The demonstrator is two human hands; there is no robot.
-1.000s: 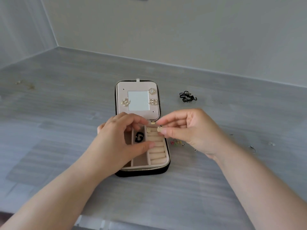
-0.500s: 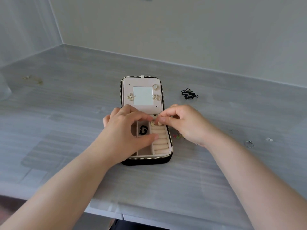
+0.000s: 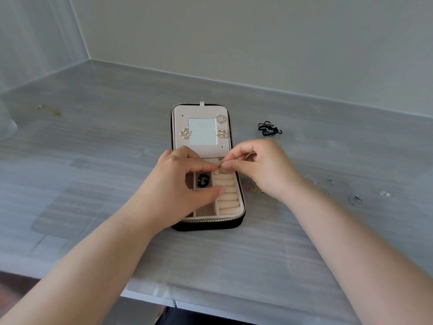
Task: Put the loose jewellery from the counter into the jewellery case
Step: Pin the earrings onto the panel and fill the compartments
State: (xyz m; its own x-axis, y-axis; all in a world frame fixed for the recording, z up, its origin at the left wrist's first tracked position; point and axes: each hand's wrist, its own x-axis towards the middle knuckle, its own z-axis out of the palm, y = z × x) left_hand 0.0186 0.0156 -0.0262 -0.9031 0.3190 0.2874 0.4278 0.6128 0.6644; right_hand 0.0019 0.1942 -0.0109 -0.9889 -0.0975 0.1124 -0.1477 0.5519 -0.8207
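Black zipped jewellery case [image 3: 206, 222] lies open beneath both hands. Beside the pinch, the left hand [image 3: 178, 184] curls, its hold unclear; the right hand [image 3: 267, 170] pinches a tiny gold piece [image 3: 219, 171] over the top cream roll [image 3: 224, 177]. Probably light, slippery, delicate: take its edges.

The table [image 3: 105, 148] is smooth, matt grey with a streaked stone look. The jewellery case [image 3: 206, 225] has a matt black shell, a brassy metal zip [image 3: 210, 220] and soft, matt beige lining [image 3: 228, 204]. Its mirror [image 3: 202, 131] is glossy. A small piece [image 3: 219, 169] inside glints pale gold. At the case's 3 o'clock, a thin ring [image 3: 356, 200] shines like silver metal.
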